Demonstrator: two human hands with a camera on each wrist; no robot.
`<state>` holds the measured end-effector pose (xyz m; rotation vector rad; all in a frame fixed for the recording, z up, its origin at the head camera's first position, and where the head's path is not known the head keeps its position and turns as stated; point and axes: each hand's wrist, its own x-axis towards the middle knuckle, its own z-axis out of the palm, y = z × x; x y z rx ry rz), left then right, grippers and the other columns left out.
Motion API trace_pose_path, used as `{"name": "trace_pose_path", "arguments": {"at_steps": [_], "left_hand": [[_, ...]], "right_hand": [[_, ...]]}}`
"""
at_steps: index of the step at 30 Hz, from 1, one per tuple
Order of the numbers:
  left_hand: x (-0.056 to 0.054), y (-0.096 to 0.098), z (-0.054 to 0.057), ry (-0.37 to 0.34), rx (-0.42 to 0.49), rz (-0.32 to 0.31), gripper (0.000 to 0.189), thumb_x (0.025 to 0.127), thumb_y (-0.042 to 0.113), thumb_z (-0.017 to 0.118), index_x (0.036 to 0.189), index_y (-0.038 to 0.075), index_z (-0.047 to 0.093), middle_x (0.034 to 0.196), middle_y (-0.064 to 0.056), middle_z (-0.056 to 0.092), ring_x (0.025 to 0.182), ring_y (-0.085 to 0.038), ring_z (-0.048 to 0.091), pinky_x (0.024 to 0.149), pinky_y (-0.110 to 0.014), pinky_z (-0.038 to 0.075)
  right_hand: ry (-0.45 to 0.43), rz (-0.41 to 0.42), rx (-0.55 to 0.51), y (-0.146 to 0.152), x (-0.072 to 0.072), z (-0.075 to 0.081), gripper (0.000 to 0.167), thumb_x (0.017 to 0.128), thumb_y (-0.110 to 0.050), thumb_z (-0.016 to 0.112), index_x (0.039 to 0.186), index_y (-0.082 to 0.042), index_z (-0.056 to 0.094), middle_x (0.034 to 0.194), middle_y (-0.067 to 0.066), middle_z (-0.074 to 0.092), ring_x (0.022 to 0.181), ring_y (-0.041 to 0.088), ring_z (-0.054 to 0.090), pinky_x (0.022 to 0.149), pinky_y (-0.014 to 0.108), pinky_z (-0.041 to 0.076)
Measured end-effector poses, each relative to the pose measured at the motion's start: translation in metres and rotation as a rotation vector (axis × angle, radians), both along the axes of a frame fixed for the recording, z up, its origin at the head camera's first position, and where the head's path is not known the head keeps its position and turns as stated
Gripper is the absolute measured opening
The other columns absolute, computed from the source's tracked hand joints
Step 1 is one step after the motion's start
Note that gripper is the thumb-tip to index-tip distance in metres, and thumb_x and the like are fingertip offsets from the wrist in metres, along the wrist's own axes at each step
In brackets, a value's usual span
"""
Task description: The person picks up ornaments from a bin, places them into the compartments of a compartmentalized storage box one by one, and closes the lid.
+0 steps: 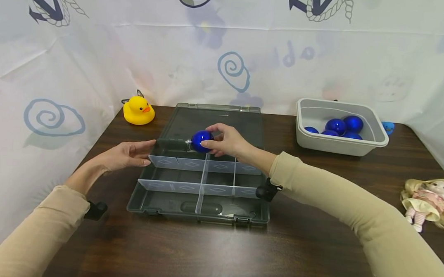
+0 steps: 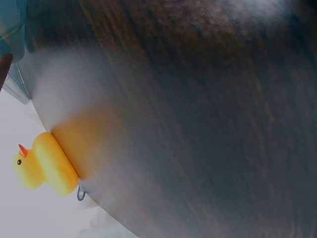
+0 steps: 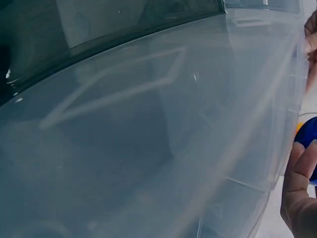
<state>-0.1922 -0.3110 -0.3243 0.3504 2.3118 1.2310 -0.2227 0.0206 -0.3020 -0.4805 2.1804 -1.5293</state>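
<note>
One glossy blue ball (image 1: 201, 141) is pinched between the thumb and fingers of the right hand (image 1: 227, 142), its silvery cap pointing left; ball and hand are raised over the rear half of the divided box (image 1: 174, 198). Left hand (image 1: 126, 156): thumb and fingers apart, nothing held, at the left side of the box; cannot tell whether the fingertips touch it. Box is dark and see-through, with pale dividers (image 1: 182, 186) standing across its front half. Also on the bench (image 1: 217, 250): yellow duck (image 1: 139, 110), far left; grey bin (image 1: 333, 147), far right, containing at least five more blue balls (image 1: 335, 127); small blue toy (image 1: 388, 127) partly hidden behind the bin; doll (image 1: 429, 201) lying near the right edge.
</note>
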Motion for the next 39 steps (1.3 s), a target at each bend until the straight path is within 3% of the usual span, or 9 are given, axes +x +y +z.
{"name": "trace_pose_path", "arguments": {"at_steps": [7, 13, 16, 21, 26, 30, 35, 39], "left_hand": [[-0.001, -0.001, 0.0, -0.008, 0.008, -0.002, 0.08, 0.089, 0.012, 0.064, 0.149, -0.001, 0.013, 0.157, -0.019, 0.007, 0.14, -0.044, 0.017, 0.105, -0.047, 0.026], [0.0, 0.001, 0.0, -0.028, 0.008, 0.006, 0.081, 0.089, 0.015, 0.064, 0.149, -0.001, 0.013, 0.156, -0.02, 0.007, 0.139, -0.044, 0.017, 0.105, -0.046, 0.026], [-0.001, 0.002, 0.0, -0.033, 0.004, 0.01, 0.082, 0.088, 0.016, 0.064, 0.149, -0.001, 0.013, 0.156, -0.02, 0.008, 0.139, -0.044, 0.018, 0.106, -0.048, 0.025], [0.0, 0.001, 0.001, -0.032, 0.003, 0.012, 0.081, 0.089, 0.015, 0.064, 0.149, -0.001, 0.012, 0.156, -0.02, 0.007, 0.139, -0.044, 0.017, 0.106, -0.047, 0.025], [0.0, 0.002, 0.002, -0.028, 0.004, 0.007, 0.08, 0.089, 0.013, 0.064, 0.149, -0.001, 0.012, 0.156, -0.02, 0.007, 0.139, -0.045, 0.017, 0.105, -0.046, 0.026], [0.0, 0.002, 0.002, -0.026, 0.007, 0.007, 0.08, 0.089, 0.012, 0.063, 0.149, -0.002, 0.012, 0.156, -0.021, 0.007, 0.139, -0.044, 0.017, 0.104, -0.046, 0.026], [0.0, 0.003, 0.002, -0.024, -0.002, 0.015, 0.079, 0.089, 0.012, 0.063, 0.149, -0.001, 0.013, 0.156, -0.021, 0.008, 0.139, -0.044, 0.019, 0.104, -0.046, 0.027], [0.001, 0.003, 0.003, -0.022, -0.004, 0.015, 0.081, 0.088, 0.014, 0.064, 0.149, -0.001, 0.013, 0.156, -0.021, 0.008, 0.139, -0.044, 0.019, 0.105, -0.047, 0.026]], "right_hand": [[0.073, 0.024, 0.067, -0.004, 0.002, -0.006, 0.04, 0.089, -0.009, 0.064, 0.127, -0.002, 0.052, 0.114, 0.017, 0.059, 0.096, 0.03, 0.066, 0.074, 0.032, 0.057], [0.024, 0.003, 0.052, 0.003, 0.003, -0.01, 0.036, 0.091, -0.004, 0.06, 0.126, 0.001, 0.053, 0.108, 0.016, 0.059, 0.097, 0.032, 0.064, 0.077, 0.034, 0.057], [0.01, -0.002, -0.002, 0.008, 0.002, -0.005, 0.036, 0.092, -0.004, 0.058, 0.127, 0.002, 0.051, 0.109, 0.019, 0.059, 0.101, 0.037, 0.061, 0.084, 0.041, 0.054], [0.001, -0.05, -0.099, 0.025, -0.004, 0.016, 0.035, 0.093, -0.004, 0.056, 0.127, 0.001, 0.05, 0.112, 0.022, 0.057, 0.099, 0.033, 0.061, 0.086, 0.038, 0.053], [0.054, -0.151, -0.177, 0.061, -0.015, 0.027, 0.037, 0.094, -0.005, 0.055, 0.129, 0.003, 0.049, 0.112, 0.017, 0.056, 0.09, 0.017, 0.062, 0.082, 0.028, 0.054], [0.141, -0.279, -0.227, 0.104, -0.027, 0.025, 0.038, 0.094, -0.006, 0.055, 0.129, 0.006, 0.048, 0.1, 0.0, 0.059, 0.085, 0.01, 0.063, 0.077, 0.021, 0.053], [0.233, -0.434, -0.136, 0.165, -0.039, 0.014, 0.04, 0.094, -0.014, 0.056, 0.128, 0.006, 0.049, 0.093, -0.009, 0.059, 0.082, 0.0, 0.061, 0.075, 0.015, 0.052], [0.226, -0.441, 0.023, 0.206, -0.046, 0.004, 0.045, 0.094, -0.018, 0.056, 0.13, 0.007, 0.047, 0.1, -0.007, 0.057, 0.084, -0.005, 0.057, 0.078, 0.013, 0.051]]}}
